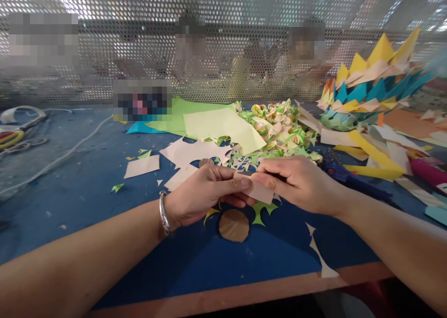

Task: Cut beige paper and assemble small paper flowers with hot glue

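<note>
My blue table (pixel 80 192) carries a brown paper disc (pixel 233 225), pale offcuts (pixel 141 165), yellow-green sheets (pixel 223 125), a heap of small folded flowers (pixel 279 129), and possibly scissors (pixel 14 138).

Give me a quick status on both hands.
Left hand and right hand pinch one pale paper piece. Brown paper disc lies below. Scraps around.

bright overhead light glaring through the perforated screen (pixel 223 52), background soft and blurred, wide-angle bending at the edges

Silver bracelet (pixel 163 214) (left wrist), bare forearms
</note>
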`<state>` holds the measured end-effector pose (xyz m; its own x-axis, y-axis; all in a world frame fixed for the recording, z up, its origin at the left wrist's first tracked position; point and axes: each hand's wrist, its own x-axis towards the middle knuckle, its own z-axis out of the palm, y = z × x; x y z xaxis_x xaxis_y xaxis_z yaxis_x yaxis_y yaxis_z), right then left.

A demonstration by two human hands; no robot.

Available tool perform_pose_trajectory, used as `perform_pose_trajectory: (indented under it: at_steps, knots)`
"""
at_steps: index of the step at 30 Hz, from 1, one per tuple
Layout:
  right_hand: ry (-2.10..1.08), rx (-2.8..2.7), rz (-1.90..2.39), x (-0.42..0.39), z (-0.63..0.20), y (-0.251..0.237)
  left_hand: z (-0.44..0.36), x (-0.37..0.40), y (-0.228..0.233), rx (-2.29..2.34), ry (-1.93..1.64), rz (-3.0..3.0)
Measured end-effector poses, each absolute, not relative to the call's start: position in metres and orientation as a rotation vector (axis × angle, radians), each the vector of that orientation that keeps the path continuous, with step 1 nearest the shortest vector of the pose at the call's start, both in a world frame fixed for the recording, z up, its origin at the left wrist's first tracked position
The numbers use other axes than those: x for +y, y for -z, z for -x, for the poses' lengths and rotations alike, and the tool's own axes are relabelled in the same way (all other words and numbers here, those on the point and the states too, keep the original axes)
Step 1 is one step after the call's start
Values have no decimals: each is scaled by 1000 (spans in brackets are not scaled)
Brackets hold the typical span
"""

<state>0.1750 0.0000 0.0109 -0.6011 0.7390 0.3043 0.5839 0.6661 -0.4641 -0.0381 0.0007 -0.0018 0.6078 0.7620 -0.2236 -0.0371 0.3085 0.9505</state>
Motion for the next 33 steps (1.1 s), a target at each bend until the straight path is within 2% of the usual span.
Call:
perform_pose_trajectory:
  at_steps: [33]
  knots:
    - [-459,-2420,1013,0,-175,-12,39,5,3,714,-543,-1101]
